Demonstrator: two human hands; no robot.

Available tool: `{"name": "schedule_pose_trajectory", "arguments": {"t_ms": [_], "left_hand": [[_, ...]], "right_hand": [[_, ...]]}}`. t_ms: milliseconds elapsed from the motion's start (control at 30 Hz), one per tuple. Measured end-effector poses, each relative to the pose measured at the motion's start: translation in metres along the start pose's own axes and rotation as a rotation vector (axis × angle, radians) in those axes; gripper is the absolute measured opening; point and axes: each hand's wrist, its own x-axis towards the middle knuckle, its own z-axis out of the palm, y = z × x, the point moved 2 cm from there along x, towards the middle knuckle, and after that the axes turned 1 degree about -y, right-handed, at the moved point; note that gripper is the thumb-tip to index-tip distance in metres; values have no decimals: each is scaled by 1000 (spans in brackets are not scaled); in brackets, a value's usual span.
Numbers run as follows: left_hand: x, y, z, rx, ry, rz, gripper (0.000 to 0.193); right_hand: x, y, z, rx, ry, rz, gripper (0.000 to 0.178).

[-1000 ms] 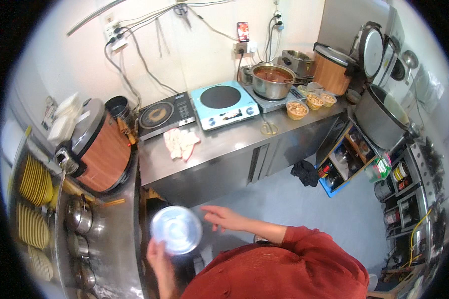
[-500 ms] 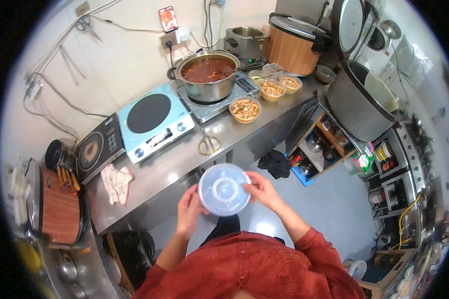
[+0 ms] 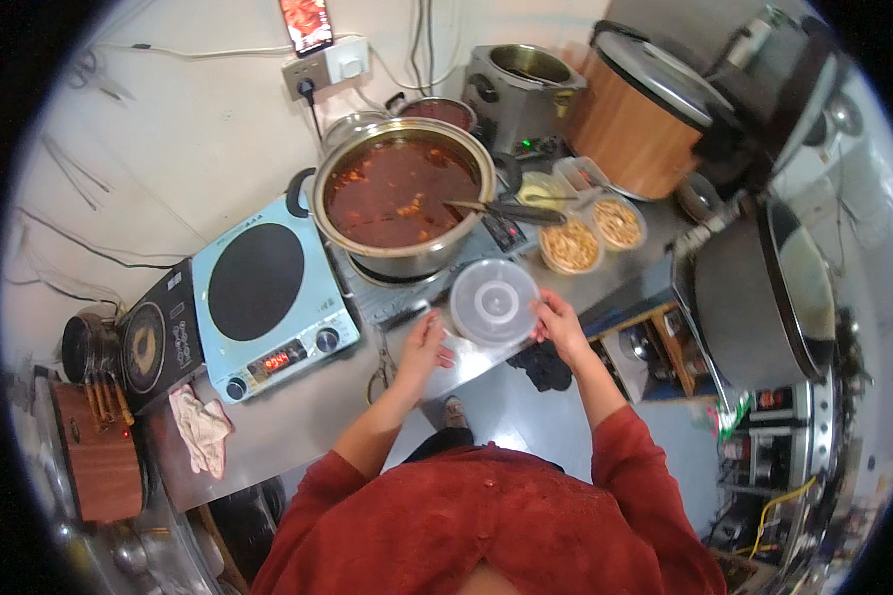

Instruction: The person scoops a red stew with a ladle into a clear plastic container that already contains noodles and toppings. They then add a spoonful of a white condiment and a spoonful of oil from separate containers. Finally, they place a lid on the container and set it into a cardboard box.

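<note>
My right hand (image 3: pixel 561 325) pinches the right edge of a round translucent plastic lid (image 3: pixel 494 303) with a raised ring at its centre. The lid is over the front of the steel counter, where it hides the nearest food tub. My left hand (image 3: pixel 427 345) is just left of the lid, fingers apart and holding nothing. Right of the lid stand two round tubs, one filled with light-brown pieces (image 3: pixel 571 245) and another like it (image 3: pixel 617 222). Behind the lid, a large steel pot (image 3: pixel 407 241) of red-brown broth sits on a cooker, with a dark-handled utensil (image 3: pixel 511 211) across its rim.
Scissors (image 3: pixel 380 375) lie by my left forearm. A pale blue induction cooker (image 3: pixel 268 288), a black one (image 3: pixel 149 337) and a cloth (image 3: pixel 200 429) are further left. At the back right stand a steel fryer (image 3: pixel 526 94) and a wood-patterned cooker (image 3: pixel 633 114); a big grey pot (image 3: pixel 749 297) is at right.
The lid has moved forward from in front of the counter to over the nearest tub. My left hand has come off its edge. The view has shifted closer to the pot.
</note>
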Motion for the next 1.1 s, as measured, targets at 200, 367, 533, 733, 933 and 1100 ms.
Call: {"name": "schedule_pose_trajectory", "arguments": {"t_ms": [200, 367, 533, 733, 933, 1100], "left_hand": [[15, 14, 14, 193, 19, 78, 49], [11, 20, 26, 269, 141, 76, 47], [12, 14, 26, 471, 246, 168, 46], [18, -2, 28, 647, 427, 249, 45], [13, 4, 30, 768, 493, 216, 46], [-2, 26, 40, 292, 457, 27, 44]], "right_hand": [[6, -4, 10, -123, -52, 71, 34], [14, -14, 3, -233, -131, 88, 36], [31, -18, -3, -218, -252, 117, 34], [41, -13, -3, -231, -300, 91, 34], [45, -7, -4, -272, -365, 28, 42], [42, -2, -3, -303, -377, -71, 51]]}}
